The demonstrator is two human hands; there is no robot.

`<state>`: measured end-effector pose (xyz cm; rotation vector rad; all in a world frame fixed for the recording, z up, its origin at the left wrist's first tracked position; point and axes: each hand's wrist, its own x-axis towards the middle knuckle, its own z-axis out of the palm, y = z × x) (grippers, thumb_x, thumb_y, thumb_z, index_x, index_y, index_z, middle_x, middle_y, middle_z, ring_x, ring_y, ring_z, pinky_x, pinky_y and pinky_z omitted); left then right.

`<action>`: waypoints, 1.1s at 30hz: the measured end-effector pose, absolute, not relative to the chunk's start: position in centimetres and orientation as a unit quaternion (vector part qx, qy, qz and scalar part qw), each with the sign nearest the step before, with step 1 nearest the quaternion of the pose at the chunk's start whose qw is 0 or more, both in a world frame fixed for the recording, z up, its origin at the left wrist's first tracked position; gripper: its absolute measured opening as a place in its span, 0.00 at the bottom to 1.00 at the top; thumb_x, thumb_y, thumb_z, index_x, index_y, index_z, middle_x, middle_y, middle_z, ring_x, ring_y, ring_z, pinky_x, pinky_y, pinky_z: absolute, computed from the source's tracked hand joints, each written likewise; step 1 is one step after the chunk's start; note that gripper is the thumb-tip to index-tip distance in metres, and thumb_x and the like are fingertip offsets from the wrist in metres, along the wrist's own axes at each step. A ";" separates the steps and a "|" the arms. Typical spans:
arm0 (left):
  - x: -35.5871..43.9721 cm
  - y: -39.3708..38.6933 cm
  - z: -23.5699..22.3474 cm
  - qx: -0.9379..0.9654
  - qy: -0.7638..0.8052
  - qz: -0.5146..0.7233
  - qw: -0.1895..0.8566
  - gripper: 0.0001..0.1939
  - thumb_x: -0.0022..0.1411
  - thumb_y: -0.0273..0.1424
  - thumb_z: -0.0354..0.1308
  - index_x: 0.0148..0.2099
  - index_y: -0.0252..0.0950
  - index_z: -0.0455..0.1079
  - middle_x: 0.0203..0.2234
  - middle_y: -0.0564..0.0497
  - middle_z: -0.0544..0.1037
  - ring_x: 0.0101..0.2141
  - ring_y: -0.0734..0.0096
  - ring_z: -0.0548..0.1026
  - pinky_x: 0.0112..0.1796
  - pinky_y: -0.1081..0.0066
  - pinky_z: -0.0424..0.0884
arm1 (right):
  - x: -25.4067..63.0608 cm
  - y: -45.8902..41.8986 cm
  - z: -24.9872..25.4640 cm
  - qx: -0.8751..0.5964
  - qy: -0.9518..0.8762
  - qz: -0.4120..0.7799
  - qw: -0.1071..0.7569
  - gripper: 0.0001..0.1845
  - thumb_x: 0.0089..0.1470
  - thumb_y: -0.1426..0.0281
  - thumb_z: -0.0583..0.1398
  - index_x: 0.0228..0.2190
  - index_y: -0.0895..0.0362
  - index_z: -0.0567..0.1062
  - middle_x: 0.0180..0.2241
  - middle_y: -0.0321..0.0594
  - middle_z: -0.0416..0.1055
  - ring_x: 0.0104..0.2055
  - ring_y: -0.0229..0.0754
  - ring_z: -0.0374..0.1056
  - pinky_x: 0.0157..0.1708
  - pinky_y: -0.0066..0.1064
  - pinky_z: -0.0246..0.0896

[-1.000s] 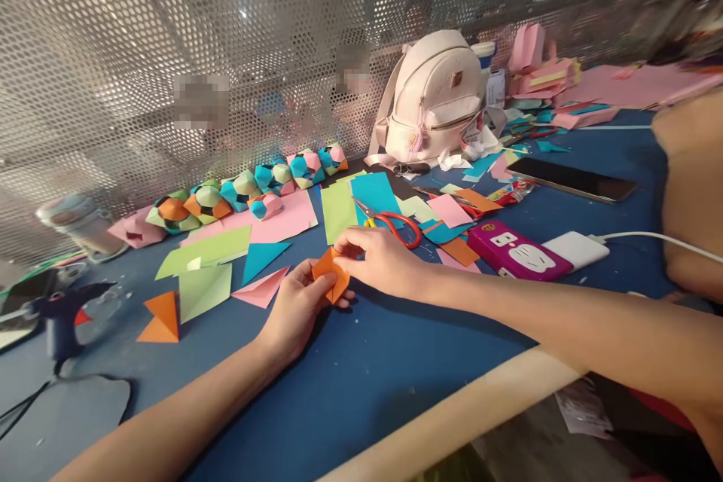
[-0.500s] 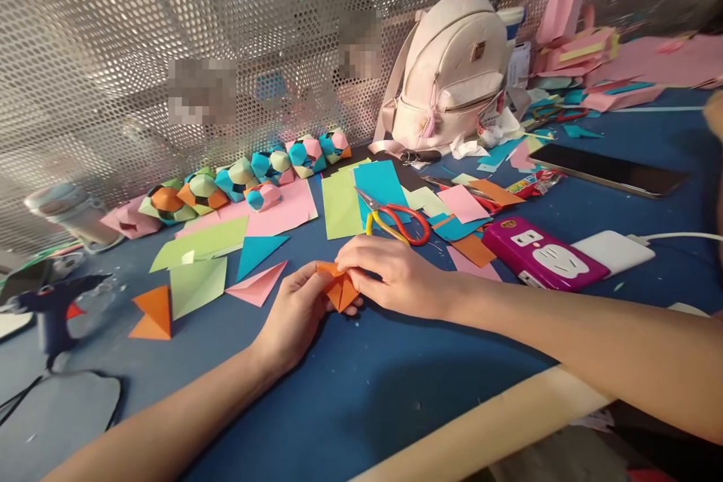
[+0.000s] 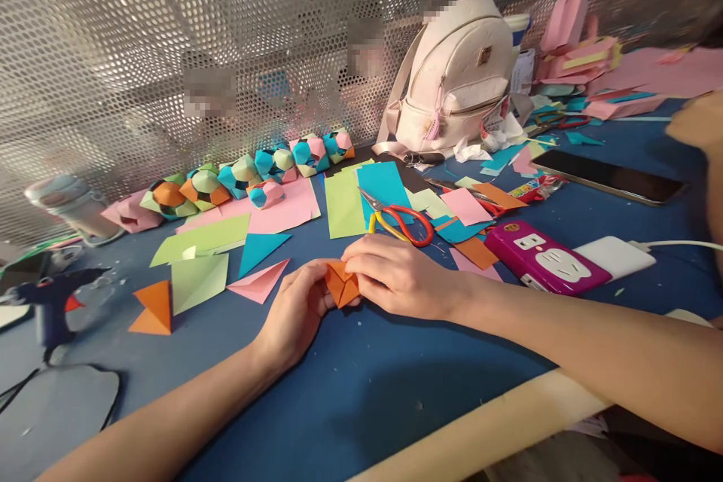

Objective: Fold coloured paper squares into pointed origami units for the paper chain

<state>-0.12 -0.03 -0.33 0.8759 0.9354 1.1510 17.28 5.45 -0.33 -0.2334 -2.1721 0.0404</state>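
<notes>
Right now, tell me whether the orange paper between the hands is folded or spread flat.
Folded: the orange paper, held by the left hand and right hand, shows flaps with edges meeting in a V.

1. No legible text anywhere.
2. Backpack, far: small brown patch, marking too small to read.
3. Colourful wrapper, right: lettering-like print, unreadable.
4. Purple block, right: white shapes, small yellowish emblem, no readable characters.
</notes>
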 end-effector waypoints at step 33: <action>0.0 -0.5 0.2 0.529 0.551 0.484 0.428 0.14 0.57 0.41 0.61 0.37 0.35 0.75 0.29 0.52 0.77 0.31 0.71 0.73 0.33 0.73 0.70 | 16.8 5.2 -0.5 -0.253 -0.837 0.196 0.444 0.07 0.54 0.77 0.60 0.25 0.59 0.72 0.24 0.36 0.69 0.27 0.35 0.65 0.29 0.25 0.59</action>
